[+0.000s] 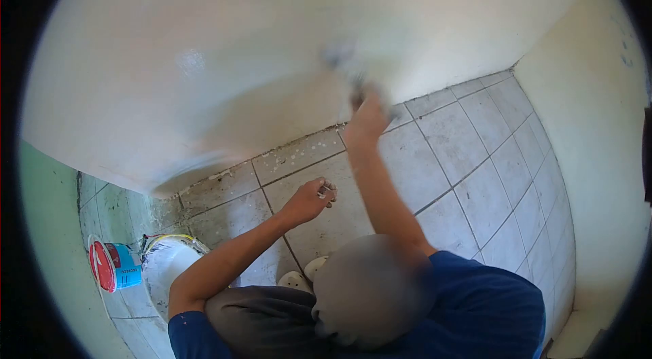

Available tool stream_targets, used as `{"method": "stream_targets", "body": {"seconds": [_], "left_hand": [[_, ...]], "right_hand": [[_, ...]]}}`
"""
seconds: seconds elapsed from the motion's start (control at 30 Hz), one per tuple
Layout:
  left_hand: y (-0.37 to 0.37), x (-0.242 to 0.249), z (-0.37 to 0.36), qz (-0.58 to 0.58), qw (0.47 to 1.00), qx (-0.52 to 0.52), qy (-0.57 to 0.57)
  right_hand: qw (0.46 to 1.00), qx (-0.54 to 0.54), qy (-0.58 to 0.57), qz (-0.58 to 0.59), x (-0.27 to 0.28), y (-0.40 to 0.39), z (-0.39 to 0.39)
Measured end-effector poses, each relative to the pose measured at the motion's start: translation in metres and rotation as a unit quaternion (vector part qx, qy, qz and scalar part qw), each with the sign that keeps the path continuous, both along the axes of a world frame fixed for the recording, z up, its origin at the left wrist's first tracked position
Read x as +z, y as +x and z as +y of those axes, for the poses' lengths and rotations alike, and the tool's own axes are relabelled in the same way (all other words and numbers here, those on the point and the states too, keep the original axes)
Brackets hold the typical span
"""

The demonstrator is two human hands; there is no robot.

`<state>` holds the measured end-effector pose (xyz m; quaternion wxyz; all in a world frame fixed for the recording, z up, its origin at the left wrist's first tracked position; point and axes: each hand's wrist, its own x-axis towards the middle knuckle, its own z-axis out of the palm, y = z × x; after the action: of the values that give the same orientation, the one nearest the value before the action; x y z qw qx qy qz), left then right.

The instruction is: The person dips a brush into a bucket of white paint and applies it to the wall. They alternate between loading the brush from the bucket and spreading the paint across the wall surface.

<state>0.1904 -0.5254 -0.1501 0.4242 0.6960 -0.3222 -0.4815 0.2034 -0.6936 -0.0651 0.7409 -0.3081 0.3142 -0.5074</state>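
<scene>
My right hand (369,113) is raised at the wall (272,33), its fingers closed round the handle of a motion-blurred tool (343,60), whose head is at or close to the wall surface. The kind of tool cannot be made out. Lower and to the left, my left hand (318,197) hangs above the tiled floor (312,216) with curled fingers and pale smears on them; nothing can be made out inside it. A large bucket (163,260) with white stuff inside stands beside my left arm, partly hidden by it.
A blue and red tub (122,265) lies tilted left of the bucket, near a green wall (51,203). White drops speckle the tiles along the wall's foot. Another wall (598,121) rises at the right. Pale perforated shoes (295,281) show below my left hand.
</scene>
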Motion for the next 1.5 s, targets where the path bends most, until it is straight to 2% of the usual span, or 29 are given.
{"method": "stream_targets", "body": {"seconds": [0.07,0.1,0.17,0.23,0.33,0.4,0.5,0.53,0.6,0.7,0.77,0.8,0.87,0.9,0.93,1.0,1.07,1.13,1.2,1.23,1.27,1.3,1.37,1.43,1.5], "left_hand": [[0.000,0.012,0.004,-0.010,1.000,0.002,0.020],[-0.002,0.008,0.008,-0.006,1.000,0.004,0.015],[0.001,0.001,0.015,-0.003,1.000,0.009,0.007],[0.002,0.002,0.017,0.011,1.000,0.016,0.019],[0.002,0.002,0.011,0.013,1.000,0.007,0.013],[0.004,0.003,0.006,0.014,1.000,0.006,0.001],[0.000,0.003,0.001,0.033,0.999,0.012,-0.011],[-0.003,0.002,0.001,0.037,0.999,0.014,-0.013],[-0.005,0.001,0.001,0.042,0.999,0.016,-0.014],[-0.005,0.003,0.002,0.046,0.999,0.012,-0.008],[-0.004,0.006,0.003,0.043,0.999,0.005,0.009],[-0.004,0.006,0.003,0.040,0.999,0.012,0.002],[-0.004,0.006,0.004,0.034,0.999,0.023,-0.009],[-0.005,0.007,0.004,0.033,0.999,0.025,-0.008],[-0.005,0.009,0.005,0.033,0.999,0.027,-0.008],[-0.004,0.010,0.007,0.030,0.999,0.031,-0.006],[-0.003,0.007,0.010,0.031,0.999,0.034,0.001],[-0.002,0.003,0.012,0.032,0.999,0.036,0.000],[-0.003,0.002,0.013,0.037,0.999,0.027,0.007],[-0.002,0.003,0.011,0.039,0.999,0.019,0.012],[0.000,0.004,0.011,0.040,0.999,0.012,0.016],[0.000,0.004,0.010,0.041,0.999,0.012,0.015],[0.000,0.001,0.006,0.043,0.999,0.013,0.011],[-0.001,-0.002,0.005,0.041,0.999,0.025,-0.003],[-0.002,-0.004,0.007,0.041,0.999,0.032,-0.006]], "right_hand": [[0.988,-0.024,0.152,0.011,-0.146,0.005,-0.005],[0.977,-0.071,0.174,0.100,-0.166,-0.009,0.006],[0.968,-0.085,0.171,0.161,-0.184,-0.012,0.003],[0.985,-0.029,0.120,0.122,-0.192,-0.025,-0.016],[0.995,-0.028,0.068,0.071,-0.099,-0.001,-0.054],[0.998,-0.049,0.043,0.010,0.000,0.002,-0.065],[0.971,-0.017,-0.043,-0.235,0.118,-0.013,-0.086],[0.964,-0.016,-0.048,-0.260,0.155,-0.023,-0.084],[0.943,-0.022,-0.070,-0.326,0.206,-0.041,-0.084],[0.934,-0.045,-0.103,-0.339,0.219,-0.055,-0.063],[0.948,0.011,-0.101,-0.303,0.186,-0.044,-0.056],[0.967,-0.004,-0.085,-0.239,0.153,-0.027,-0.057],[0.995,-0.045,-0.006,-0.089,0.074,-0.003,-0.041],[0.998,-0.055,0.039,-0.019,0.035,0.009,-0.032],[0.996,-0.074,0.050,-0.004,-0.012,0.007,-0.026],[0.986,-0.053,0.108,0.111,-0.104,-0.004,-0.021],[0.978,-0.044,0.146,0.141,-0.128,-0.019,-0.008],[0.985,-0.019,0.121,0.118,-0.126,-0.014,-0.016],[0.994,0.003,0.098,0.055,-0.101,-0.003,-0.035],[0.996,0.016,0.085,0.002,-0.070,0.005,-0.046],[0.993,0.007,0.120,-0.004,0.010,-0.003,-0.030],[0.992,-0.026,0.088,-0.088,0.035,0.005,-0.044],[0.976,0.001,0.008,-0.216,0.112,-0.004,-0.049],[0.947,0.015,-0.070,-0.314,0.162,-0.009,-0.067],[0.939,-0.015,-0.057,-0.338,0.199,-0.025,-0.063]]}}
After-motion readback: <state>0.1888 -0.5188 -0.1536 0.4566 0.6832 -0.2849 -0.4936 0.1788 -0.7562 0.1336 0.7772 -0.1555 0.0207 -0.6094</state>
